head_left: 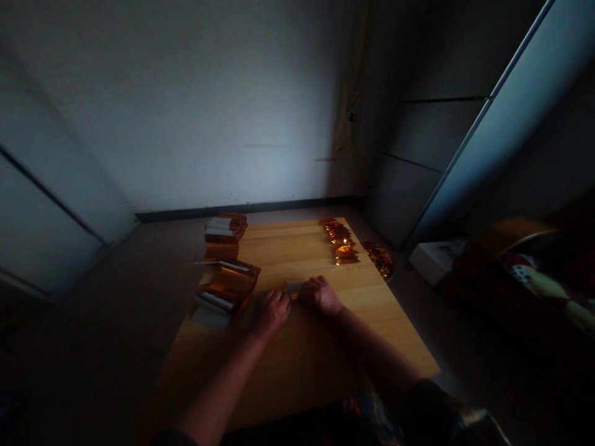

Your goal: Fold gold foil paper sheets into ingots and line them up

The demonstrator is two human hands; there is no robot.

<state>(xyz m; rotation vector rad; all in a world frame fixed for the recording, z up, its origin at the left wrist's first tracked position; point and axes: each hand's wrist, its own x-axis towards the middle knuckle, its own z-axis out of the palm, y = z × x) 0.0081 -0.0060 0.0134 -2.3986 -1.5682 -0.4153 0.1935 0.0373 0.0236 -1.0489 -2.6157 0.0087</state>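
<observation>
Head view: both hands pressed a small foil sheet (294,287) flat on the wooden table (325,347).
Left hand (270,313) and right hand (320,295), fingers curled, pinned it at mid-table; foil stacks (226,286) lay left of it, folded gold pieces (340,243) beyond, within reach.

Your curled left hand (271,311) and right hand (318,293) cover most of the small pale paper piece (294,286) between them, so you cannot read its shape. The near edge of the light wooden counter (302,353) sinks into shadow below your hands.
</observation>
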